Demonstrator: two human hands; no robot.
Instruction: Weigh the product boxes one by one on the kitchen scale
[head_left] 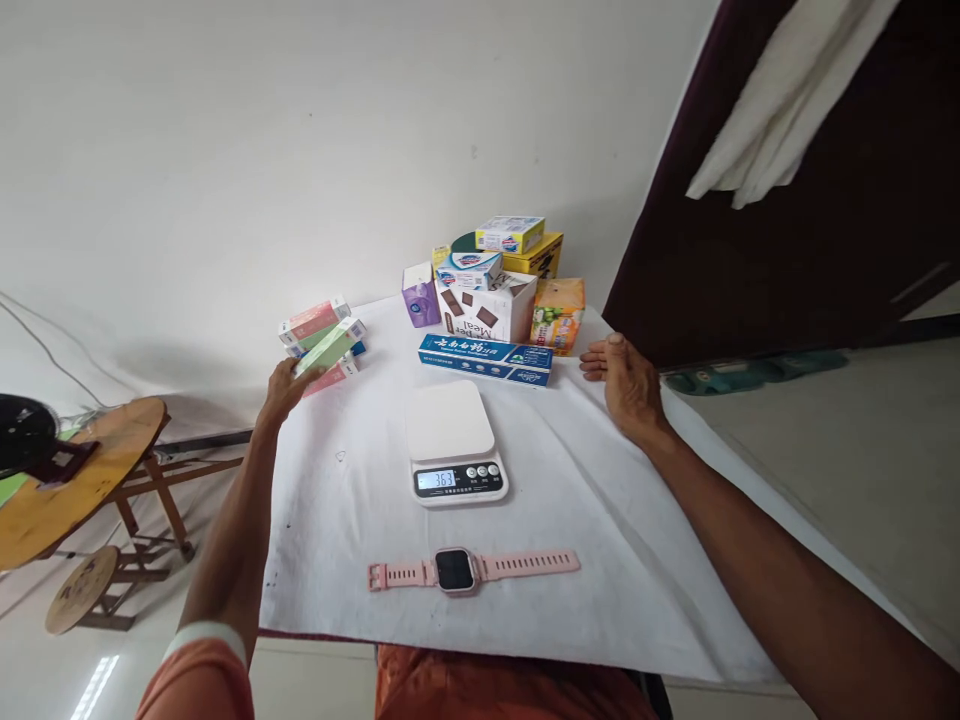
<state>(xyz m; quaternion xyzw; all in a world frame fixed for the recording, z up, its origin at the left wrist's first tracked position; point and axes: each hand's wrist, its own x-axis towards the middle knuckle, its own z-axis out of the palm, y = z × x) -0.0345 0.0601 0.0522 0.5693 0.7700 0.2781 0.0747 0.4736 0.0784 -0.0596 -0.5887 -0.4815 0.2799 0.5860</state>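
My left hand [283,392] is closed on the near end of a slim green and white box [330,346], over a small heap of pink and blue boxes [313,322] at the table's left. Off to the right, my right hand [626,385] is held with its fingers stretched out and nothing in it. Nearest to it lies a long blue toothpaste box [486,360]. In the middle stands a white kitchen scale [453,425], its pan bare and its lit display reading about 363. A pink smartwatch [455,571] lies stretched out in front of the scale.
Behind the toothpaste box are a white box with chocolate pictures [487,308], a purple box [420,295], an orange pack [558,312] and stacked soap boxes [510,234]. A white cloth [330,560] covers the table. A wooden table [112,450] and a stool [82,590] stand left.
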